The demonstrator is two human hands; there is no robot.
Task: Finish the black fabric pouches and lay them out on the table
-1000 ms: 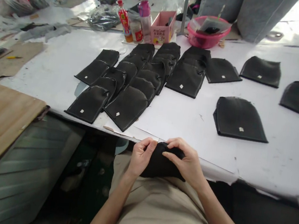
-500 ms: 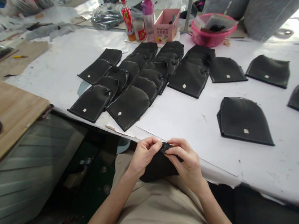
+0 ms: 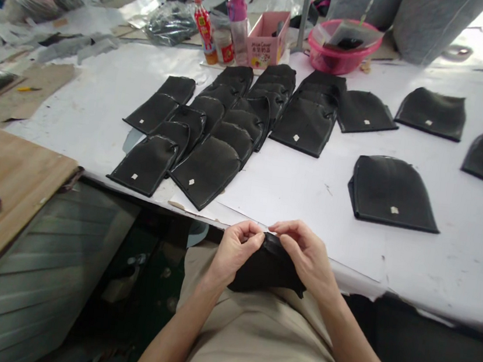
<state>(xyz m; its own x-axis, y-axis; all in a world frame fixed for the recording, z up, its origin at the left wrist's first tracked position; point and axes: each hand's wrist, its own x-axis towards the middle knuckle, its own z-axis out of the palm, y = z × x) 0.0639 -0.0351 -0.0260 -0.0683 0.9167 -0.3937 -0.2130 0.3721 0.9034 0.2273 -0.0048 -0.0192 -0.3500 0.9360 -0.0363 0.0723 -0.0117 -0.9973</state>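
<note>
A black leather-like piece point(image 3: 269, 271) hangs at the table's front edge, above my lap. My left hand point(image 3: 236, 252) pinches its top edge between thumb and curled fingers. On the other side of that edge is my right hand point(image 3: 308, 256), thumb pressed near the folded rim and forefinger bent over it; the exact contact of the fingertips is partly hidden. Past my hands, a similar black piece point(image 3: 394, 191) with a small pale sticker lies flat on the table. Overlapping rows of such black pieces point(image 3: 208, 162) are to the left of it.
White paper covers the table point(image 3: 283, 201). At the back stand a red-labelled bottle point(image 3: 205, 28), a purple-capped bottle point(image 3: 239, 31), a pink box point(image 3: 267, 40) and a pink basin point(image 3: 340, 55). A wooden board point(image 3: 17, 177) lies at the left.
My right hand's fingers have shifted along the top edge and opened slightly. More of the black piece shows below them. My left hand keeps its pinch; the view has shifted a little.
</note>
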